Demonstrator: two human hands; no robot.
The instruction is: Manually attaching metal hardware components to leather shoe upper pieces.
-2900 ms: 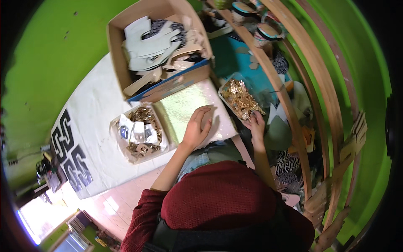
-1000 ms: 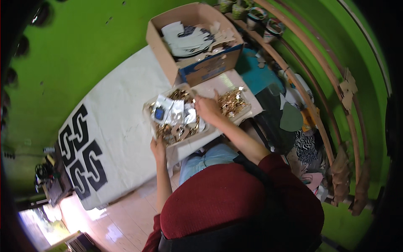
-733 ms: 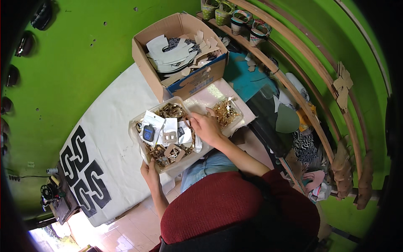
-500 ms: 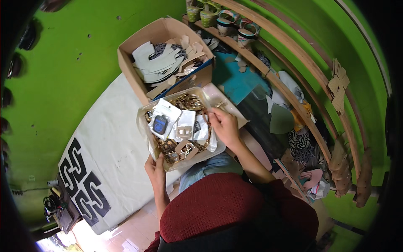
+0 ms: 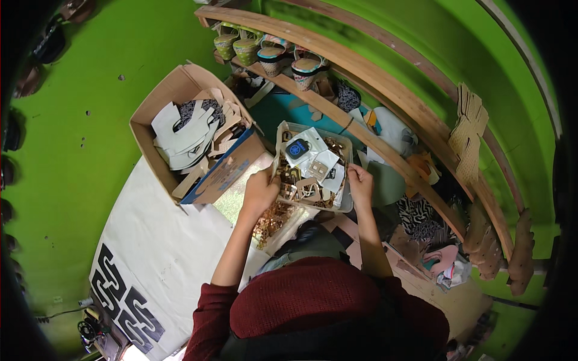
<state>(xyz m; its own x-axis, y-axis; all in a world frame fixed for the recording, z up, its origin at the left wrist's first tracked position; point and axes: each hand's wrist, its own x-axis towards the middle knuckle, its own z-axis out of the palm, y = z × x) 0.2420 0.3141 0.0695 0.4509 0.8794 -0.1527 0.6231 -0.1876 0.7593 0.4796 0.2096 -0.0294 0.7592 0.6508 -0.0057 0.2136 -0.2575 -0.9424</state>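
Observation:
Both my hands carry a translucent plastic container (image 5: 344,201), gripping it at opposite sides. My left hand (image 5: 262,189) is closed on its left side, and my right hand (image 5: 361,185) pinches the right rim. Inside lie metal buckles (image 5: 308,190), small white packets (image 5: 332,178) and a dark blue tag-like piece (image 5: 297,148) on a white card. Beneath my left forearm, small gold metal pieces (image 5: 272,224) fill another light-coloured tray or bag, partly hidden by my arm and the container.
A cardboard box (image 5: 224,171) of cut sheet pieces (image 5: 191,143) stands left of the container on a white-covered table (image 5: 159,240). Wooden rack rails (image 5: 385,153) run along the right, with small patterned sandals (image 5: 306,69) on them and scraps behind.
The container has moved right, away from the cardboard box and over the dark area beside the table. The gold metal pieces beneath it have come into view. My view has shifted too.

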